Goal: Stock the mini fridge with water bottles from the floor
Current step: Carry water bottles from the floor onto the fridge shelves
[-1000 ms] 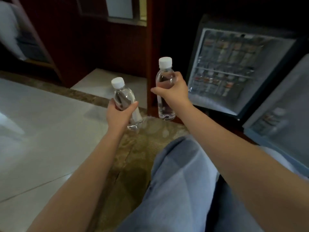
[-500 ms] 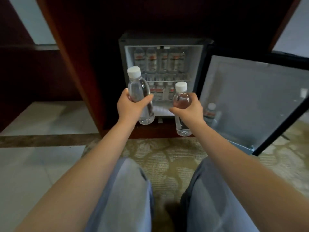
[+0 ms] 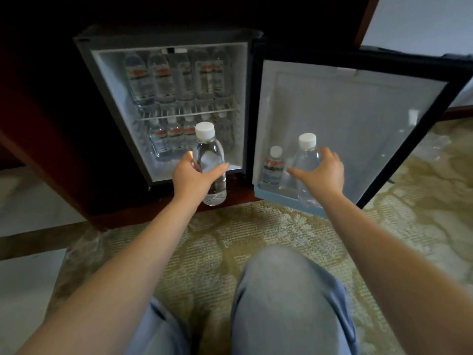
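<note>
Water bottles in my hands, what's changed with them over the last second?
Both hands carried their bottles from over the floor to the open fridge. The right hand swung the right bottle rightward to the door shelf, beside the labelled bottle there; the left hand brought the left bottle before the lower compartment. Unchanged: both hands grip their bottles, door open, fridge stocked.

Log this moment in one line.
left hand: grips clear white-capped plastic bottle | right hand: grips second clear bottle at blue door shelf | black mini fridge: open

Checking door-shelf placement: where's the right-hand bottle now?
Head view, right of centre: the right hand holds the unlabelled bottle at the open door's bottom shelf, just right of a labelled bottle.
</note>
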